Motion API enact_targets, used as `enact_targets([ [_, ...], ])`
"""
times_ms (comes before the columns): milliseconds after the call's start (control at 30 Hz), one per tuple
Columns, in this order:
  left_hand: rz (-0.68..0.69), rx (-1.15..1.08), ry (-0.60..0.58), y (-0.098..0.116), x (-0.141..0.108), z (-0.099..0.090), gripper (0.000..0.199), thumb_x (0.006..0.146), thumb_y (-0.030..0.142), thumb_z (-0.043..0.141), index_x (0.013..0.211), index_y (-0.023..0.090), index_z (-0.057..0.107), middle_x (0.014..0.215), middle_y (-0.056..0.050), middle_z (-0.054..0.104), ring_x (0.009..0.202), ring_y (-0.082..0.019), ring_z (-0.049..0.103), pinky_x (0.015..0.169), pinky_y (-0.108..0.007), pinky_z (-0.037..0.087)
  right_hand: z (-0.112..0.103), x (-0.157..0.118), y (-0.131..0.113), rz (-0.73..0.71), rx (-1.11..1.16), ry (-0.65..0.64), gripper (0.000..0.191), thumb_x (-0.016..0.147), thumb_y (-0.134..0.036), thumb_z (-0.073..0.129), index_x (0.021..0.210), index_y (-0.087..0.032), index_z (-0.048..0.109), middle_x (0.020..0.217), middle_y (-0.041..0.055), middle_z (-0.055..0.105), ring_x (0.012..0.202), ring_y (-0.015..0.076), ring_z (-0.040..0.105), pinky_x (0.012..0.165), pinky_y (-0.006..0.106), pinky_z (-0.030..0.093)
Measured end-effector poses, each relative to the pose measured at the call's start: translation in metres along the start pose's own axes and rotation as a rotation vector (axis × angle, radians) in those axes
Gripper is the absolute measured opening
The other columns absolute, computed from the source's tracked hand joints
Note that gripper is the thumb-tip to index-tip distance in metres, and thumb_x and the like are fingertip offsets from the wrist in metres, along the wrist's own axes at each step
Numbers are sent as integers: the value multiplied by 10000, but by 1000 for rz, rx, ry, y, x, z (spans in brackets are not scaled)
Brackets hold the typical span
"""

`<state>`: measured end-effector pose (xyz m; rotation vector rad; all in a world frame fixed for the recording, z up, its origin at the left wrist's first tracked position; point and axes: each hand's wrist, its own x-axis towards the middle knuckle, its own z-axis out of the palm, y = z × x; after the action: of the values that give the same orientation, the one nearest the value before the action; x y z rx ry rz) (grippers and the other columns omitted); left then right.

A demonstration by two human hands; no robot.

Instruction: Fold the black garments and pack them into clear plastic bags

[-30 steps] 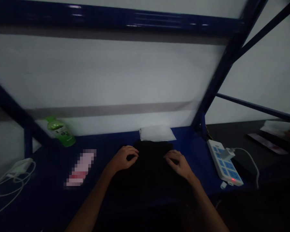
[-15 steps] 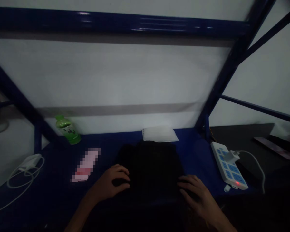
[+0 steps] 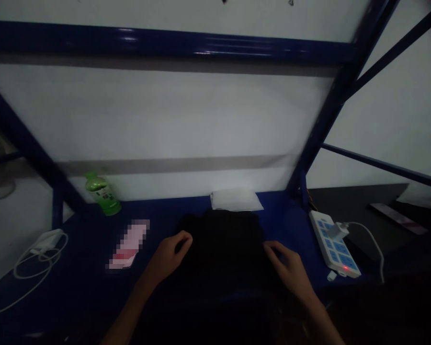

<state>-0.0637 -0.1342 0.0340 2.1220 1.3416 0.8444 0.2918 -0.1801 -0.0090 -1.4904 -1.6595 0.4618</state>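
Note:
A black cloth [image 3: 226, 239], probably a folded garment, lies on the blue tabletop [image 3: 154, 211] in front of me; its details are lost in the dark. At its left edge, my left hand [image 3: 170, 254] is closed, thumb and forefinger pinched on the fabric. Opposite, my right hand [image 3: 289, 268] pinches the right edge with its fingers drawn together. Just behind the cloth is a stack of white sheets or a white packet [image 3: 235, 199].
To the left are a green bottle [image 3: 104, 194], a pink, blurred-out flat item [image 3: 129, 244] and a white charger with cable [image 3: 48, 242]. At right lies a power strip [image 3: 334, 247] with a plugged-in adapter. Blue frame bars [image 3: 165, 43] cross above.
Both hands have moved slightly away from me along the cloth's sides. Their fingers, spread half a second ago, have closed into pinches at its edges. The view has shifted slightly.

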Motion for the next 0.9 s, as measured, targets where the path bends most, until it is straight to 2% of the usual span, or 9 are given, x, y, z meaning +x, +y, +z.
enact_targets([
  [133,-51,204,91,-11,27,12,261,963,403,446,973,273,672,856,-4,719,735,-196,667,644,-267,406,12,28,14,-36,-88,25,297,941,-470,493,1015,-249,678,1003,43,744,892,246,708,773,335,554],
  [233,-152,357,86,-22,41,22,271,937,466,490,922,278,685,746,-8,703,671,-213,661,588,-264,367,20,38,26,-66,-204,8,259,932,-460,502,970,-255,655,890,28,739,762,233,705,687,334,546],
  [333,-224,405,66,-31,46,30,283,910,512,530,869,276,681,748,-18,707,728,-236,678,595,-259,370,25,40,34,-97,-247,-22,230,927,-444,511,894,-262,648,831,17,717,714,222,684,655,330,526],
  [533,-229,389,62,-36,44,33,301,909,534,526,880,269,666,828,-34,729,812,-247,691,609,-258,383,21,42,38,-134,-326,-18,199,906,-417,551,834,-266,659,846,48,656,785,239,630,671,354,495],
  [633,-179,335,136,-36,40,27,293,909,521,524,891,265,664,878,-38,726,845,-248,683,647,-282,420,19,45,30,-189,-409,40,138,874,-368,596,878,-265,688,914,83,645,850,271,600,730,407,493],
  [767,-131,260,305,-42,25,12,318,914,514,505,909,232,651,942,-59,708,898,-236,660,780,-320,469,28,46,2,-311,-389,66,176,896,-298,571,1021,-275,693,1118,95,647,1021,301,585,848,473,499],
  [833,-222,249,343,-46,15,3,379,886,564,522,941,210,645,976,-80,701,925,-255,655,806,-345,479,38,43,-15,-353,-319,6,212,925,-295,542,1082,-278,685,1205,83,641,1119,296,572,920,480,491],
  [900,-369,231,303,-50,4,-3,452,842,627,546,945,197,640,966,-89,702,911,-277,662,777,-362,488,48,40,-29,-388,-274,-95,281,942,-299,530,1195,-285,652,1299,70,618,1220,288,538,993,485,470],
])
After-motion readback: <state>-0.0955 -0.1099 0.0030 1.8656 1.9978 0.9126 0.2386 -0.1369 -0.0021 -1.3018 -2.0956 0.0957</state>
